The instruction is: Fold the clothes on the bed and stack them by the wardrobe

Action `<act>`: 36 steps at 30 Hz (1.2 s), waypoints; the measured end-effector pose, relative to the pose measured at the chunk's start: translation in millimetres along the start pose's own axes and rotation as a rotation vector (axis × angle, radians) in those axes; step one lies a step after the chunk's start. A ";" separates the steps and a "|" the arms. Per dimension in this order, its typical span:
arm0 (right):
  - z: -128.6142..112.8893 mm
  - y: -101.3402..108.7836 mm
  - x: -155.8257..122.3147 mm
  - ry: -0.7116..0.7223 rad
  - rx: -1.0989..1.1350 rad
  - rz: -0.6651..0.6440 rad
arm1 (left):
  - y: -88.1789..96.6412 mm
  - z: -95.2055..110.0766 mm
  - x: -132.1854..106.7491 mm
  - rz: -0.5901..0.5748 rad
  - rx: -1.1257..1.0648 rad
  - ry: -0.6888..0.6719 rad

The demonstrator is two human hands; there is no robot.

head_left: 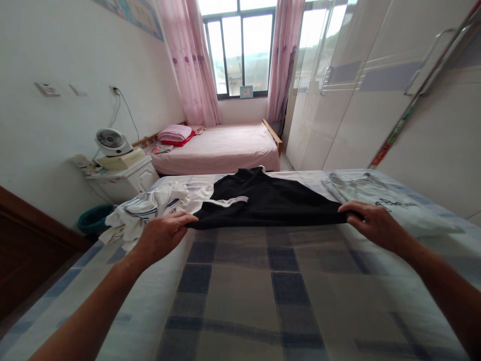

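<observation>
With our left hand [163, 231] and right hand [372, 221], we pinch opposite ends of the near edge of a black garment [278, 200] on the checked bed [240, 296]. It looks light, soft and floppy; we judge these corners good holds.

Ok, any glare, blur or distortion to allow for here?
Head view: daylight washes out the window; the glossy wardrobe doors carry reflections and lean, stretched, toward the right edge; the black garment shows little fabric detail; the patterned sheet looks slightly soft.
</observation>
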State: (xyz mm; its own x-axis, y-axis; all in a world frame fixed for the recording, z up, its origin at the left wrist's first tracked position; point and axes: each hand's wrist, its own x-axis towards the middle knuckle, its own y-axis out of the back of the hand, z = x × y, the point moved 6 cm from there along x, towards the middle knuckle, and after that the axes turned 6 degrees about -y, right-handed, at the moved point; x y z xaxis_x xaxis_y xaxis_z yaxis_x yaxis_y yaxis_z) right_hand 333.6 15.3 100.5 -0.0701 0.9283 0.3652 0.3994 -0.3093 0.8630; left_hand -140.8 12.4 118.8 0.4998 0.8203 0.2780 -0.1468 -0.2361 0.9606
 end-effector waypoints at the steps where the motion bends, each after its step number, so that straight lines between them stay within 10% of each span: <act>1: 0.4 -1.4 -5.3 -0.011 0.019 -0.086 | -2.6 1.6 -4.2 -0.063 -0.028 -0.021; 5: 1.1 -17.2 -22.9 -0.044 0.043 -0.388 | -17.1 9.6 -15.3 -0.284 -0.260 -0.058; 11: -43.7 -26.9 17.9 0.057 0.030 -0.105 | -20.0 24.2 51.5 -0.050 -0.326 -0.039; 17: -96.3 -110.3 55.0 0.213 -0.092 -0.180 | -94.0 42.8 121.7 -0.068 -0.086 -0.112; 21: -51.1 -149.1 62.7 0.015 -0.255 -0.247 | -135.5 -5.2 113.4 -0.119 0.038 0.030; 26: 0.8 -147.9 66.0 -0.162 -0.349 -0.157 | -146.3 -62.2 93.6 -0.124 0.120 0.269; 36: -7.4 -139.5 66.7 -0.137 -0.231 -0.049 | -146.7 -61.3 95.7 -0.098 0.102 0.322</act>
State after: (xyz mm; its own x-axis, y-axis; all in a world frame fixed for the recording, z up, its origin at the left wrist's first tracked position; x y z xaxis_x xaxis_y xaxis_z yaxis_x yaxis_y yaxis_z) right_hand 266.4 118.8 7.1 0.0465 0.9576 0.2843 0.1787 -0.2880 0.9408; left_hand -123.7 157.5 4.3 0.2101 0.9601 0.1847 -0.0168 -0.1854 0.9825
